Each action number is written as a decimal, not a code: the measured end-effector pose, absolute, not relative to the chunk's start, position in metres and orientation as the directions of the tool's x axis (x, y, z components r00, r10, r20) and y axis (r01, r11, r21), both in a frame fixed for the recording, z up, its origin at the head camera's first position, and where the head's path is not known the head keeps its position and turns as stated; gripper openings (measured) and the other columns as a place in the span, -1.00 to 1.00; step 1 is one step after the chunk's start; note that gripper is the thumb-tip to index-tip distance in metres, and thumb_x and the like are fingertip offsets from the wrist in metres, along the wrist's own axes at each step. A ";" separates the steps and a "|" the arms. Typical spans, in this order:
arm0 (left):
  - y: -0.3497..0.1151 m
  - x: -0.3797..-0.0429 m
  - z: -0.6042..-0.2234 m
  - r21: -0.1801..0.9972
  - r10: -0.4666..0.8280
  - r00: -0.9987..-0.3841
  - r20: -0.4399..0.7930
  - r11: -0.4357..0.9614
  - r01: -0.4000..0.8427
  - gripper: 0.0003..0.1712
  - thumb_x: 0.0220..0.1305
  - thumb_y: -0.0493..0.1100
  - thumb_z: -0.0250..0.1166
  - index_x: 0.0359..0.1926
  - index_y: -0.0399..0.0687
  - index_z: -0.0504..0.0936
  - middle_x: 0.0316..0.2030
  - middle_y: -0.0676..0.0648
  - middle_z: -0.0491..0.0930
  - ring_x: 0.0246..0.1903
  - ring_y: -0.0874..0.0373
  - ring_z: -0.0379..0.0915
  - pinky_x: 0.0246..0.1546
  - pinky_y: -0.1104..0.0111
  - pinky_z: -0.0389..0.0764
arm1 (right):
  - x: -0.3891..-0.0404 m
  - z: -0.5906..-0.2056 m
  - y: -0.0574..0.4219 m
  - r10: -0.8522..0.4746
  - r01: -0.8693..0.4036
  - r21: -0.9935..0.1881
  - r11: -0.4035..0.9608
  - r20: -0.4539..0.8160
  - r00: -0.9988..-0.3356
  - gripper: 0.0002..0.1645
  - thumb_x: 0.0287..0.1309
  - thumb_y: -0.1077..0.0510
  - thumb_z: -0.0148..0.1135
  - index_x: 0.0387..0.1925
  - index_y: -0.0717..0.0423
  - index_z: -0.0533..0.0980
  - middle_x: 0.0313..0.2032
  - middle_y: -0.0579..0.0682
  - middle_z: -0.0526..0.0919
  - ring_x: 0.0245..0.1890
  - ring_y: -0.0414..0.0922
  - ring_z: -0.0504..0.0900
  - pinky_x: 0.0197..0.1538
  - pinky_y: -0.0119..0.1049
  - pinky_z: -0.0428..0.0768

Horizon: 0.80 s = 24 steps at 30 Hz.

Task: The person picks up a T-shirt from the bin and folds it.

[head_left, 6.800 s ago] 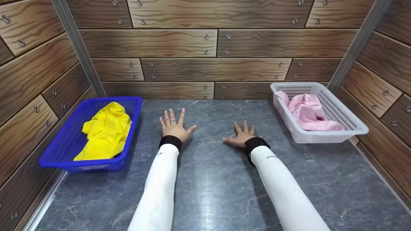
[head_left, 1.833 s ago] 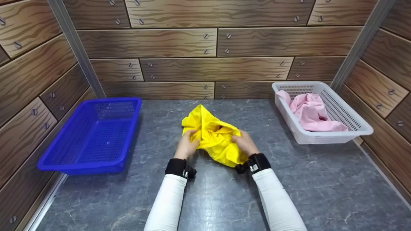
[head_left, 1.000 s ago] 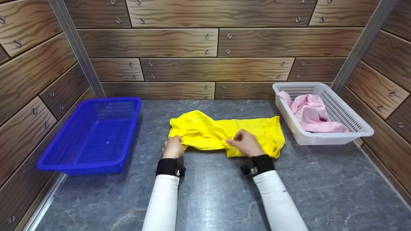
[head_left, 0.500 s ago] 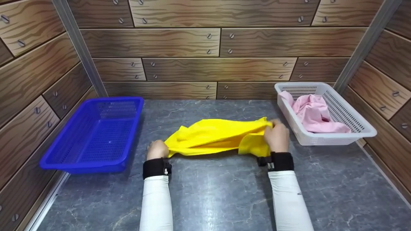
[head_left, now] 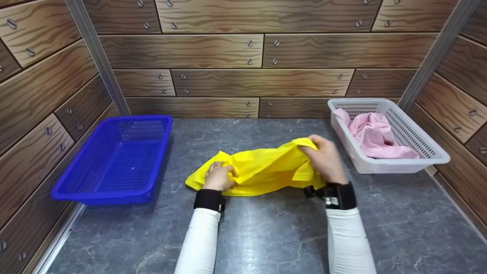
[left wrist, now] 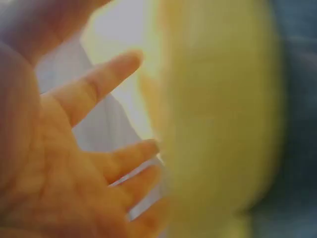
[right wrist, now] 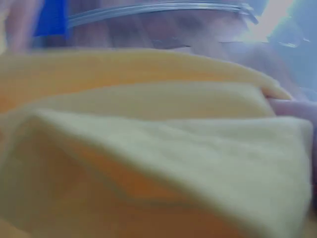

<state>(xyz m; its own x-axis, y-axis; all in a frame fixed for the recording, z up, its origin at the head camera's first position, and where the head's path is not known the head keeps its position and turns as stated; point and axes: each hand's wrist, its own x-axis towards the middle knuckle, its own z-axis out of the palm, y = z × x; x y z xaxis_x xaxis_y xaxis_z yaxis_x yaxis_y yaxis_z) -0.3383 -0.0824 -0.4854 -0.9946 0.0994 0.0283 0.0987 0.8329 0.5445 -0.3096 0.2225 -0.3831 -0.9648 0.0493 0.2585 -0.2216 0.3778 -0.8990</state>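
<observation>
A rumpled yellow cloth [head_left: 262, 167] lies across the middle of the grey tabletop, its right end lifted. My right hand [head_left: 327, 160] pinches that raised end between thumb and fingers. On the cloth's left part is my left hand [head_left: 220, 177]. The left wrist view shows its fingers [left wrist: 114, 163] spread and fairly straight beside the blurred yellow cloth [left wrist: 223, 109], with nothing gripped. In the right wrist view, folds of the cloth [right wrist: 163, 104] fill most of the picture and hide most of the hand.
A blue plastic basket [head_left: 161, 160] with nothing in it stands at the left. At the right is a white basket [head_left: 399, 164] holding a crumpled pink cloth [head_left: 374, 133]. Wood-patterned walls [head_left: 262, 82] enclose the tabletop [head_left: 266, 228] at the back and sides.
The yellow cloth came out of the blue basket and was spread on the table. Since half a second ago, my left hand has released its left end and moved right; my right hand still holds its end.
</observation>
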 end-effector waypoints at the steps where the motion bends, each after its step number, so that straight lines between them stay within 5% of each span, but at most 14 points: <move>1: -0.082 -0.340 -0.488 0.543 0.055 -0.998 0.041 0.837 0.069 -0.65 0.23 -0.06 0.44 0.03 0.02 0.71 0.29 -0.27 0.54 0.37 -0.26 0.35 0.33 -0.15 0.37 | -0.307 -0.380 0.231 0.058 -0.223 -0.884 0.411 0.270 -0.961 -0.85 0.27 0.19 0.34 -0.24 0.23 0.61 -0.44 -0.16 0.59 -0.53 -0.30 0.45 -0.41 -0.46 0.46; 5: -0.095 -0.345 -0.480 0.664 -0.191 -0.941 0.278 0.746 0.045 -0.75 0.37 -0.20 0.26 0.00 -0.10 0.74 0.01 -0.20 0.75 0.08 -0.20 0.65 0.17 -0.09 0.53 | -0.300 -0.374 0.267 0.178 -0.130 -0.793 0.595 0.289 -0.941 -0.64 0.21 0.29 0.23 0.04 0.28 0.65 -0.11 0.15 0.72 -0.22 -0.07 0.59 -0.13 -0.34 0.54; 10: -0.111 -0.336 -0.449 0.707 -0.394 -0.658 0.642 0.636 0.309 -0.84 0.29 -0.34 0.22 -0.20 -0.27 0.71 -0.23 -0.27 0.74 -0.18 -0.24 0.68 -0.04 -0.10 0.58 | -0.294 -0.372 0.282 0.432 -0.002 -0.732 0.681 0.404 -0.807 -0.61 0.24 0.24 0.14 0.04 0.26 0.69 0.04 0.38 0.62 0.10 0.29 0.46 0.14 0.10 0.41; 12: -0.115 -0.329 -0.436 0.698 -0.407 -0.620 0.671 0.629 0.342 -0.85 0.30 -0.33 0.24 -0.22 -0.29 0.72 -0.28 -0.28 0.71 -0.25 -0.23 0.66 -0.11 -0.06 0.59 | -0.287 -0.367 0.283 0.463 0.010 -0.730 0.684 0.424 -0.778 -0.64 0.28 0.16 0.15 -0.04 0.27 0.71 -0.05 0.38 0.64 0.05 0.32 0.47 0.10 0.09 0.40; 14: -0.120 -0.320 -0.423 0.707 -0.396 -0.653 0.645 0.635 0.313 -0.85 0.32 -0.28 0.29 -0.22 -0.28 0.75 -0.30 -0.29 0.67 -0.27 -0.24 0.61 -0.14 -0.04 0.57 | -0.279 -0.362 0.287 0.435 0.036 -0.715 0.698 0.384 -0.814 -0.64 0.31 0.08 0.18 -0.14 0.28 0.70 -0.17 0.33 0.65 -0.11 0.27 0.53 -0.05 -0.01 0.45; 18: -0.136 -0.296 -0.402 0.747 -0.346 -0.842 0.415 0.658 0.098 -0.76 0.33 -0.09 0.36 -0.12 -0.12 0.82 -0.16 -0.28 0.70 -0.13 -0.23 0.61 -0.04 -0.02 0.56 | -0.273 -0.355 0.299 0.207 0.053 -0.627 0.777 0.176 -0.962 -0.60 0.34 0.00 0.14 -0.16 0.27 0.65 -0.47 0.12 0.59 -0.44 0.05 0.52 -0.34 -0.19 0.43; 21: -0.147 -0.286 -0.395 0.727 -0.285 -0.942 0.179 0.684 -0.069 -0.71 0.36 0.00 0.32 -0.03 0.03 0.82 -0.03 -0.17 0.76 -0.07 -0.11 0.66 -0.04 0.03 0.60 | -0.285 -0.350 0.303 0.012 -0.016 -0.602 0.799 0.043 -0.999 -0.64 0.34 0.07 0.11 -0.11 0.30 0.63 -0.54 -0.02 0.58 -0.53 -0.08 0.51 -0.40 -0.25 0.46; 24: -0.151 -0.291 -0.400 0.774 -0.270 -0.962 0.038 0.617 -0.143 -0.67 0.42 -0.06 0.20 0.00 -0.07 0.79 -0.11 -0.17 0.79 -0.22 -0.06 0.71 -0.24 0.18 0.63 | -0.314 -0.340 0.296 -0.055 -0.065 -0.609 0.791 0.034 -0.998 -0.71 0.31 0.13 0.12 -0.13 0.30 0.59 -0.46 0.06 0.67 -0.46 -0.05 0.58 -0.34 -0.25 0.50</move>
